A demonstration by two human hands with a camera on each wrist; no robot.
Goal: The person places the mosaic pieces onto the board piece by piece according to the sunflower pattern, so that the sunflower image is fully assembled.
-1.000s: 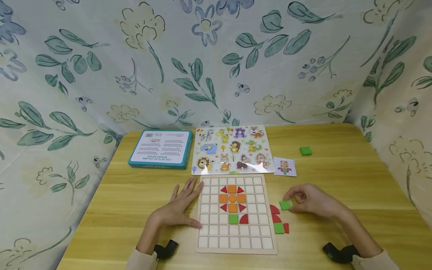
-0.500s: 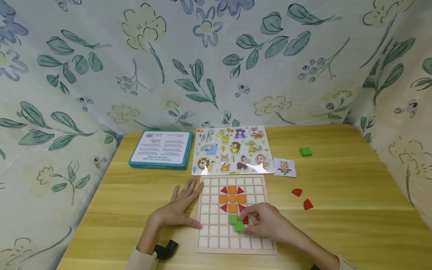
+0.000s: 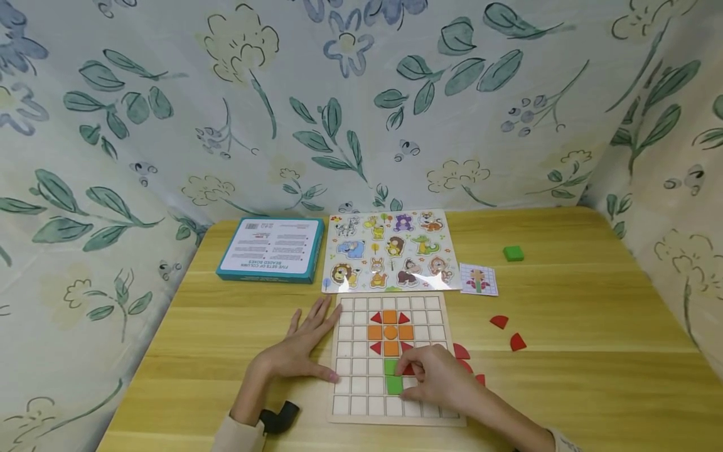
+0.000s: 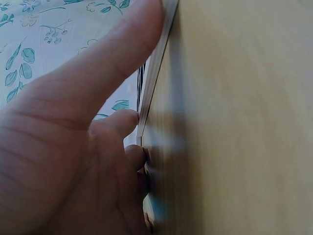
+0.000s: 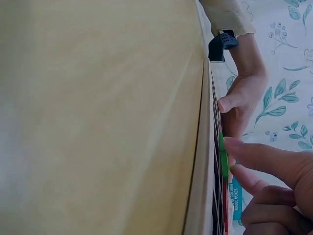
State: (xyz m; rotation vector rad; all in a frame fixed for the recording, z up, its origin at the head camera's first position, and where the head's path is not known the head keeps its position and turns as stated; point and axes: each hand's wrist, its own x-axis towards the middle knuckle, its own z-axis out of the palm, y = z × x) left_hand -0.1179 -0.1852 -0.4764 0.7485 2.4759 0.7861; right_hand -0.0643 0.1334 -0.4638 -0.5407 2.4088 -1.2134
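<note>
Green tile (image 3: 394,385) on the board (image 3: 359,366)
Your right hand (image 3: 439,381) pinches it; your left hand (image 3: 295,353), fingers spread, touches the board's left edge.

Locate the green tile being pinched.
In the head view, the pinched tile is at the middle column of the board, just below another green tile, left of the right hand.

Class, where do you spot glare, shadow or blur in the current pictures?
Head view: white glare along the near edge of the animal puzzle board; left wrist view: a dark, soft-edged shadow on the wooden tabletop beside the wooden grid board; right wrist view: pale light streaks across the tabletop, blurred at far left.
</note>
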